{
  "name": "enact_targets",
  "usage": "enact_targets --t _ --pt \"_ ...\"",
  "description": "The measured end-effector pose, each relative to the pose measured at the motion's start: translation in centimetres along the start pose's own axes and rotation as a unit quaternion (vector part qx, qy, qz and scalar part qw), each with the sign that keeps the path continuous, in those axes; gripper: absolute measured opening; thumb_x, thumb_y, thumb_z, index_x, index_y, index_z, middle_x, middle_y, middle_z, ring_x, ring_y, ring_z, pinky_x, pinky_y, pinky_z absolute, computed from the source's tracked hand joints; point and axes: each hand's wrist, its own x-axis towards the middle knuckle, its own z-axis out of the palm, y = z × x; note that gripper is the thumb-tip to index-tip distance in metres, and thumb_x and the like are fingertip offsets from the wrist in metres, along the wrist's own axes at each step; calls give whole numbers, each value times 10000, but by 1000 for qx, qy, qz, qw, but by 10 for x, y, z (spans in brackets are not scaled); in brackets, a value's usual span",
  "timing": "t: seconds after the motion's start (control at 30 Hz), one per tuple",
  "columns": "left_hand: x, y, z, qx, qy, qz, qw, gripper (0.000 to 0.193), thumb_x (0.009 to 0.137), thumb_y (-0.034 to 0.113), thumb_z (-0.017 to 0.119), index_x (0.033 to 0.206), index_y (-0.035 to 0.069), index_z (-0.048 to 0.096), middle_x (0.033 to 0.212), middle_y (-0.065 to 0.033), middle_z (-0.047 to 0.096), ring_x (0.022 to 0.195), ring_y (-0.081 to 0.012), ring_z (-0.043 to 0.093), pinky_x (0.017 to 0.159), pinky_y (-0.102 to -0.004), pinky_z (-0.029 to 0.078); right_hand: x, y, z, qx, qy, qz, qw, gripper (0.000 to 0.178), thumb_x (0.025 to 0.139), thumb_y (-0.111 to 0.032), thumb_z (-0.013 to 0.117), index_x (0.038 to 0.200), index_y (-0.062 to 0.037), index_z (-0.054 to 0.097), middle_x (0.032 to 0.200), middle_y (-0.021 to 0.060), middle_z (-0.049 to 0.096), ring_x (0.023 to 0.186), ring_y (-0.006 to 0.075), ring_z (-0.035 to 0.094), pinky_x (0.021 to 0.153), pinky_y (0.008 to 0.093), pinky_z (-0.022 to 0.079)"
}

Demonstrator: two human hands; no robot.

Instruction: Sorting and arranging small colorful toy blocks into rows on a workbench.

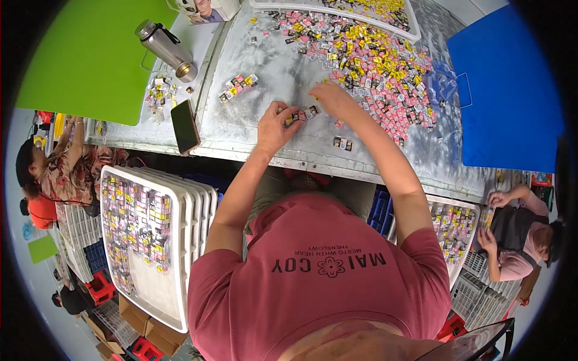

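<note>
My left hand [274, 126] is closed, thumb and fingers gripping a short row of small boxes [295, 116], mostly black and pink, on the grey metal table [241, 129]. A black-and-white box [311, 112] sits at the right end of that row. Just right and farther off, my right hand [334, 100] has its fingertips pinched together, with a bit of yellow, seemingly a small box, showing at them. It is at the near left edge of a wide loose pile of small pink, yellow, black and white boxes [385, 84].
A block of boxes [238, 87] stands at left, a few black ones [342, 143] near the front edge. Beyond are a steel flask [165, 49], a phone [185, 126] and a white tray [415, 30]. Stacked trays [180, 240] flank me. Co-workers sit left and right [518, 234].
</note>
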Motion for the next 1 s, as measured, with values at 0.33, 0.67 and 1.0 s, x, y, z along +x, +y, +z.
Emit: enact_targets --t 0.33,0.67,1.0 --pt "3 -2 1 -7 -8 10 1000 381 821 250 820 1175 129 750 1085 -77 616 929 -285 659 790 -378 547 -65 -48 -35 24 98 68 993 257 859 -72 690 1116 -75 707 1118 99 692 1102 321 640 942 451 506" --pt "9 -5 3 -48 -30 11 998 398 818 155 813 1192 55 726 1097 -128 624 940 -310 650 822 -381 543 -68 -35 -31 -5 39 115 993 271 877 -74 653 1145 -61 687 1051 130 662 986 360 665 835 460 547" --pt "12 0 3 -42 -43 3 998 377 815 159 815 1172 67 737 1064 -127 621 923 -310 648 817 -383 542 -41 -37 -10 24 17 59 998 352 857 -93 711 1207 -92 681 1129 96 602 1109 336 617 903 453 537"
